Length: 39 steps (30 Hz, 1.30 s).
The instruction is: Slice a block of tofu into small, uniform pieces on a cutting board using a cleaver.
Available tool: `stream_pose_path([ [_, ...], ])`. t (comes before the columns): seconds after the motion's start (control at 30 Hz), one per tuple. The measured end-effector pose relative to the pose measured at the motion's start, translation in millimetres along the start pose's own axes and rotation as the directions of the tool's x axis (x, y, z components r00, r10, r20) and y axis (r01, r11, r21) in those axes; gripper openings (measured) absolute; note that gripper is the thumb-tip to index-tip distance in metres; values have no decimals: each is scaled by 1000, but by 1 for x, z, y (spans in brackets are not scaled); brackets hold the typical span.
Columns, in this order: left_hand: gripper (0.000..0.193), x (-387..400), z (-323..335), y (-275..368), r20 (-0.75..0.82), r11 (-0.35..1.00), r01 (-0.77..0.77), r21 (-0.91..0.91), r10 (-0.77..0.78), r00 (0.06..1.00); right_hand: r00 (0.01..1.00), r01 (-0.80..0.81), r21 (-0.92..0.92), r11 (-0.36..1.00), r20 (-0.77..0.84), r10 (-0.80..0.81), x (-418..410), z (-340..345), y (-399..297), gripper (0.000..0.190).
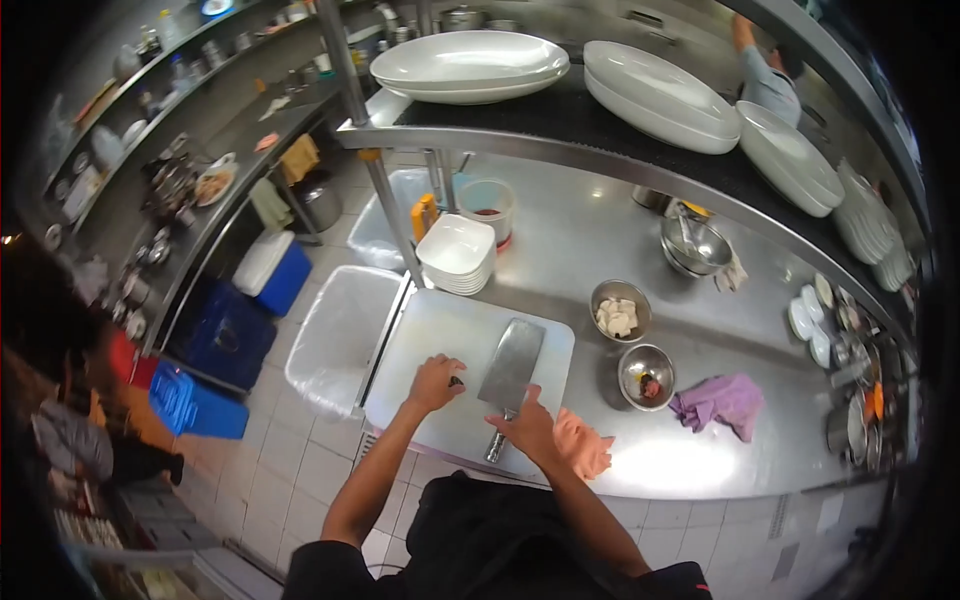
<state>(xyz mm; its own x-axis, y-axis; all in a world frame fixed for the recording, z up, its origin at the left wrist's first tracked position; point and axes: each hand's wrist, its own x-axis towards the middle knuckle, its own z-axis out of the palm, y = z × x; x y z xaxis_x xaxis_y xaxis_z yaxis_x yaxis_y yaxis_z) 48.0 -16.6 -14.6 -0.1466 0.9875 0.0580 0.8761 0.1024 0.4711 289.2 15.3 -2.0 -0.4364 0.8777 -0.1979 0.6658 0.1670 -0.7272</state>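
Observation:
A white cutting board (420, 330) lies on the steel counter before me. My left hand (436, 381) is over its middle, fingers curled around a small dark piece (455, 382). To the right, a cleaver (514, 364) with a broad metal blade lies flat on the board, handle towards me. My right hand (525, 420) is at the cleaver's handle, thumb and fingers spread apart; whether it touches the handle is unclear. Right of the board stand a steel bowl (601, 291) of pale slices and another steel bowl (666, 365) holding small dark, yellow and reddish bits.
An orange cloth (581, 446) touches the board's right edge; a purple cloth (720, 405) lies farther right. Stacked white square bowls (456, 251) stand behind the board. A shelf (480, 135) with oval plates crosses above. A lined bin (337, 337) stands left. Two other people are in view.

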Motion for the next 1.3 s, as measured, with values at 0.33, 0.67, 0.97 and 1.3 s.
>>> stream_pose_path([
  [0.33, 35, 21, -31, -33, 200, 963, -267, -32, 268, 942, 931, -245, 252, 936, -207, 300, -3, -27, -6, 56],
  [0.67, 10, 55, 10, 2, 224, 872, -390, -296, 460, 859, 921, -222, -356, 908, -382, 75, -30, -27, -13, 16],
  [0.97, 14, 45, 38, 46, 23, 756, -607, -245, 630, 776, 956, -197, -24, 980, -227, 187, -24, -15, -1, 26],
  [1.3, 9, 30, 45, 62, -111, 897, -274, -346, 251, 962, 977, -174, -20, 984, -132, 170, -37, -43, -12, 18],
])
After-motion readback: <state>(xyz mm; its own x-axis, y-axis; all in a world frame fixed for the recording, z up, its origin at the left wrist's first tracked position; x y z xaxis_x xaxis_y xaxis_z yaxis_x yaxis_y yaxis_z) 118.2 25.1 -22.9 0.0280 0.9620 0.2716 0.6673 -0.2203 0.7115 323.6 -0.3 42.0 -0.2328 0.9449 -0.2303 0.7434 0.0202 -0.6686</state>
